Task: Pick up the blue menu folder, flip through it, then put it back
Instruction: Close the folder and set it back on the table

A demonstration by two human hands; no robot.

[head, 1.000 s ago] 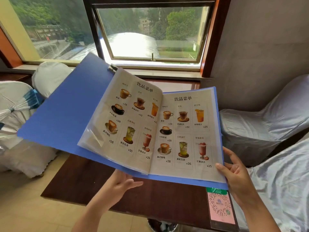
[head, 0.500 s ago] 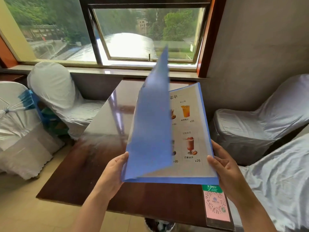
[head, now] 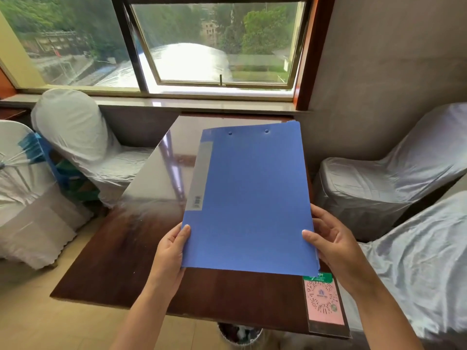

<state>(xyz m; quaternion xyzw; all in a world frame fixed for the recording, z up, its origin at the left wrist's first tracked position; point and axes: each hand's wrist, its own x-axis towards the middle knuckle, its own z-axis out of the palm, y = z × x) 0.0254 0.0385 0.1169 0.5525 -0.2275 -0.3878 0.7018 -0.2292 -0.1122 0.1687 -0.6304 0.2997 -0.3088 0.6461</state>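
The blue menu folder (head: 252, 198) is closed, with its plain cover facing up and a grey spine label along its left edge. It is held above the dark wooden table (head: 121, 261). My left hand (head: 170, 251) grips the folder's lower left corner, thumb on top of the cover. At the lower right edge, my right hand (head: 331, 238) holds the folder with the thumb on the cover and the fingers beneath. The menu pages are hidden inside.
A pink QR-code card (head: 322, 301) lies on the table's near right corner. White-covered chairs stand on the left (head: 75, 137) and right (head: 379, 178). A window with its sill (head: 202, 102) is behind the table. A waste bin (head: 240, 334) sits under the near edge.
The open folder was shut: the left cover swung over to the right onto the menu pages. My left hand moved from beneath the spread to the closed folder's lower left corner.
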